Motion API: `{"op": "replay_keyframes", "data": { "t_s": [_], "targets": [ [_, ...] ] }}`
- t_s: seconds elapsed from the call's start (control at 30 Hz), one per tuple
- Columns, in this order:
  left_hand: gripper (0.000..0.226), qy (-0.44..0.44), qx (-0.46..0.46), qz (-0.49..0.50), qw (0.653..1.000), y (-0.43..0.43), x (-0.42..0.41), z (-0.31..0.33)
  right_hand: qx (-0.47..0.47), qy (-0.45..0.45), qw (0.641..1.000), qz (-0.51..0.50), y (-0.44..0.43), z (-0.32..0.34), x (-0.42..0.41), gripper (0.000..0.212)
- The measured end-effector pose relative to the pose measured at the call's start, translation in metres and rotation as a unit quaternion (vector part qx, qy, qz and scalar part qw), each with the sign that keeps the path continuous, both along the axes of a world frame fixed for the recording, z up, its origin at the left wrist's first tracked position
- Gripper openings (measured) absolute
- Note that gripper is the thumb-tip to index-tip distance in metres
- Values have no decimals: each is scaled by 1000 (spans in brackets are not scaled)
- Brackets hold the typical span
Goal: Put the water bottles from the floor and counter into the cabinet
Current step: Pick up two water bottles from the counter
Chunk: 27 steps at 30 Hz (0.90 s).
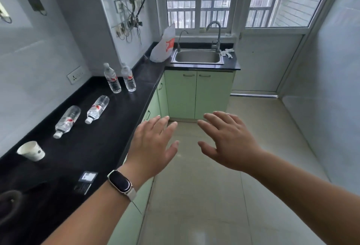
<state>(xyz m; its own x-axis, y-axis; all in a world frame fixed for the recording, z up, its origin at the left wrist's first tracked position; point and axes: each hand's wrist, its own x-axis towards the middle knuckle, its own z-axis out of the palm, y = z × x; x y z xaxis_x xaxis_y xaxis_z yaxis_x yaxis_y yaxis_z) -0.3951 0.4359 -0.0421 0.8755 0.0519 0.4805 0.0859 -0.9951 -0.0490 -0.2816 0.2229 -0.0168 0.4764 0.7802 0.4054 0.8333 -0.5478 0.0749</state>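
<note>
Several clear water bottles with red labels are on the black counter (109, 128) at the left. Two stand upright near the wall: one bottle (112, 79) and its neighbour (128, 78). Two lie on their sides: one bottle (98, 109) and another (67, 121), caps toward me. My left hand (153, 143), with a watch on the wrist, is held out flat over the counter's edge, fingers apart and holding nothing. My right hand (228, 139) is spread open over the floor, also holding nothing. The green cabinet doors (198, 94) under the sink are closed. No bottle shows on the floor.
A white paper cup (32, 150) lies tipped on the counter, and a small dark packet (85, 182) lies nearer me. A white plastic bag (163, 47) leans beside the steel sink (197, 57). Beige floor tiles (214, 196) stretch ahead between counter and right wall.
</note>
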Motion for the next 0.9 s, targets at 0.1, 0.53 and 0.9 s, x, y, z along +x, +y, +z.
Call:
{"op": "replay_keyframes", "data": {
  "t_s": [0.1,0.53,0.9],
  "targets": [
    [53,2,-14,11,1000,23,26,0,-1,12,1000,-6,19,-2,29,58],
    [52,25,-15,139,990,86,161,-14,-11,57,994,95,109,-28,207,59],
    [53,42,-20,270,962,108,265,-3,-30,67,973,221,177,-22,359,58]
  ]
}}
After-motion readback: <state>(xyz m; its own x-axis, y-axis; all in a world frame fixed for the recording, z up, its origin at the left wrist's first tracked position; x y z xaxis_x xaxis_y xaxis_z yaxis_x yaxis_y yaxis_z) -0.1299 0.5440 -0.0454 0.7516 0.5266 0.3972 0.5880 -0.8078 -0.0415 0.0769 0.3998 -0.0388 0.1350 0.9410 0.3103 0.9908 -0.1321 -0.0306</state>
